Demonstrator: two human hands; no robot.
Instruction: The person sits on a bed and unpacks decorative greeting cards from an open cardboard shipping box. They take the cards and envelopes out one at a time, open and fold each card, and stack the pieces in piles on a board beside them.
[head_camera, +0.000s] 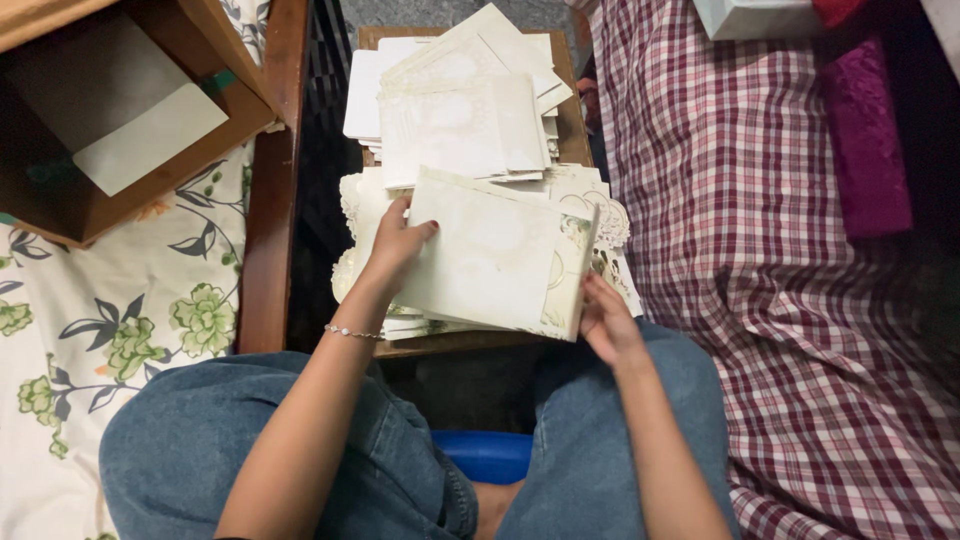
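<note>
Small wooden table (470, 343) under card stacks (455, 110) | left hand (398, 245) and right hand (605, 318) grip cream card (495, 255) | step: folding; next needs aligned edges

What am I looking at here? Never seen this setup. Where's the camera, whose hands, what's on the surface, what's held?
There is no machine: a person works with two bare hands. The single picture comes from a camera on that person's head, looking down past their denim-covered knees.

The left hand and the right hand hold one cream card folder between them, the left hand at its left edge, the right hand at its lower right corner. A thin bracelet sits on the left wrist.

Under it is a small wooden table covered with loose piles of similar cream cards, some with lacy cut edges. A checked red and white cloth lies to the right, a floral sheet to the left, and a blue object shows between the legs.
</note>
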